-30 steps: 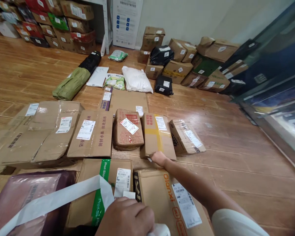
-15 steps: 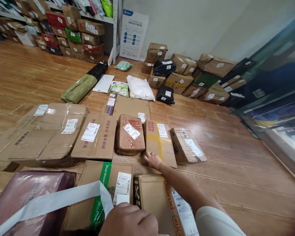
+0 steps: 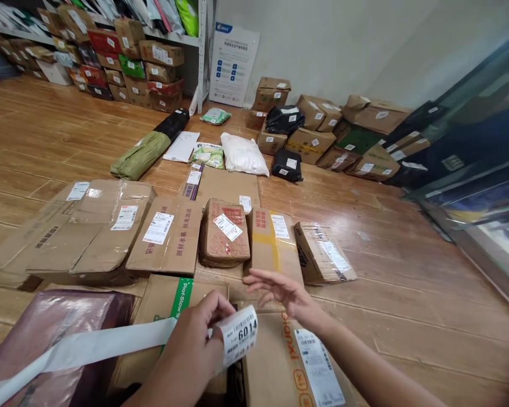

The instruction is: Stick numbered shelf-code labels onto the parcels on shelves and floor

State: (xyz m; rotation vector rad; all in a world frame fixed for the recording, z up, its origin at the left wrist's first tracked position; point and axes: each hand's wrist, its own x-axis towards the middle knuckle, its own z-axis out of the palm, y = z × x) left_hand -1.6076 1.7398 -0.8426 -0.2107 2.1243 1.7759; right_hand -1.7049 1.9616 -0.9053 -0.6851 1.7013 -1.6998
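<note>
My left hand (image 3: 197, 333) is closed on a strip of labels, with a printed label (image 3: 240, 334) reading 6014 at its end. The strip's white backing (image 3: 106, 347) trails off to the left, over a purple-wrapped parcel (image 3: 68, 328). My right hand (image 3: 282, 294) is open, fingers stretched toward the label but apart from it. It hovers between a yellow-taped carton (image 3: 261, 254) and an orange-lettered carton (image 3: 267, 350) in front. Under my left hand lies a green-taped carton (image 3: 148, 311), partly hidden. Beside the yellow-taped carton stands a red-printed box (image 3: 227, 249).
Large cartons (image 3: 93, 226) lie at left, a narrow carton (image 3: 322, 251) at right. Behind are a white bag (image 3: 244, 152) and a green roll (image 3: 142, 150). Stacked parcels (image 3: 309, 144) line the wall; a loaded shelf (image 3: 165, 34) stands back left.
My right hand has lifted off the yellow-taped carton and opened near my left hand. My left hand has risen and turned, bringing the printed label into view.
</note>
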